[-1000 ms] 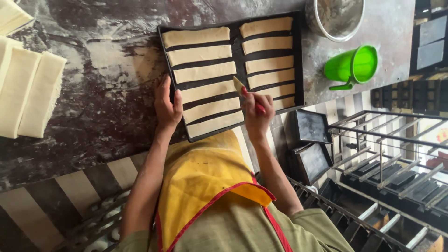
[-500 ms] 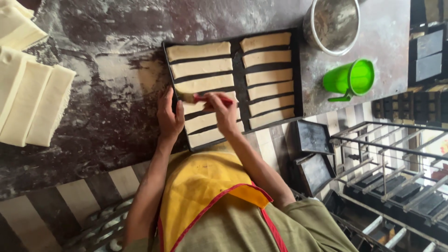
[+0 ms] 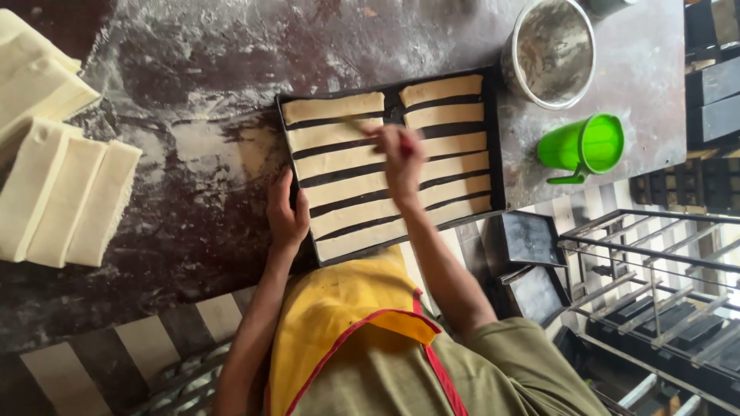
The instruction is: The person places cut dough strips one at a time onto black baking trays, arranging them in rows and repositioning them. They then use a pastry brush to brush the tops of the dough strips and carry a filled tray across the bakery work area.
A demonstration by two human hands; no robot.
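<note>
1. The right hand (image 3: 402, 158) hung over the middle of the black baking tray (image 3: 493, 131), fingers closed around a thin brush (image 3: 362, 128) whose tip lay on one of the pale dough strips (image 3: 339, 164). The left hand (image 3: 286, 217) rested at the tray's near left edge, fingers bent against the rim; whether it truly gripped the rim could not be told.
2. The worktop (image 3: 193, 100) was the largest thing in view: a dark, mottled slab, heavily dusted with flour in smears and patches. Its near edge showed broad dark and light stripes.
3. The tray sat on the worktop right of centre, holding two columns of long dough strips laid side by side with dark gaps between them.
4. A stack of folded dough slabs (image 3: 62, 196) lay at the left of the worktop, well apart from the tray.
5. A metal rack (image 3: 655, 254) of thin bars stood at the right, beyond the table edge, with dark empty tins (image 3: 528, 239) beside and beneath it.
6. A round steel bowl (image 3: 549, 50) stood just beyond the tray's far right corner.
7. A green plastic jug (image 3: 582, 146) lay on its side near the tray's right edge, its mouth facing the camera.
</note>
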